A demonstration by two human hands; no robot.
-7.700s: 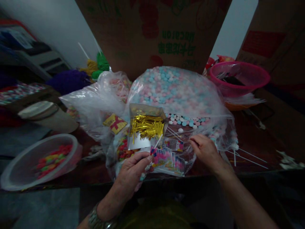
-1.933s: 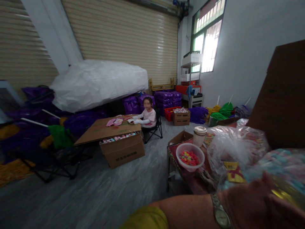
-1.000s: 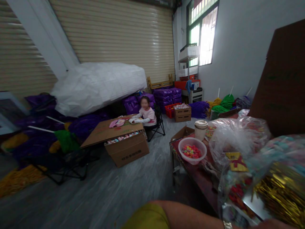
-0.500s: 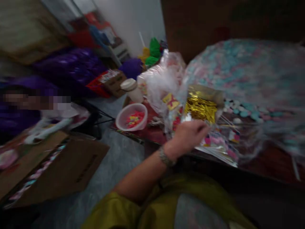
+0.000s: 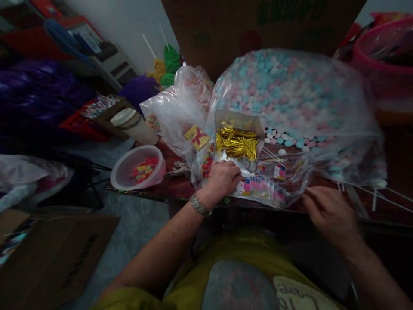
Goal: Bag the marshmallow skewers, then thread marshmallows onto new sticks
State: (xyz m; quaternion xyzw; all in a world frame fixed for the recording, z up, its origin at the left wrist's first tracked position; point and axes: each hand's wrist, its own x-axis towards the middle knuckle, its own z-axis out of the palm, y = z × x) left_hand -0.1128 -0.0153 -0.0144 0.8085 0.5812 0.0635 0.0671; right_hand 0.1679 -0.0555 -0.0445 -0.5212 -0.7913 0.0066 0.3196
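Observation:
My left hand, with a metal watch on its wrist, rests at the left end of a stack of printed packets. Its fingers are curled in, and whatever lies under them is hidden. Just beyond it, gold twist ties fill an open box-like pack. To the right, my right hand is at the table's front edge, slightly blurred. Its thumb and fingers are drawn together beside the rim of a large clear plastic bag of pink, blue and white candies. Whether it grips the film is unclear.
A translucent bowl of small colourful pieces stands at the table's left end, near a lidded jar. White sticks poke out at the right front. A pink basin is at back right; a cardboard box sits lower left.
The view has swung to the right, and my right hand has come into sight. My left hand stays by the packets and gold ties. The person at the left is out of view.

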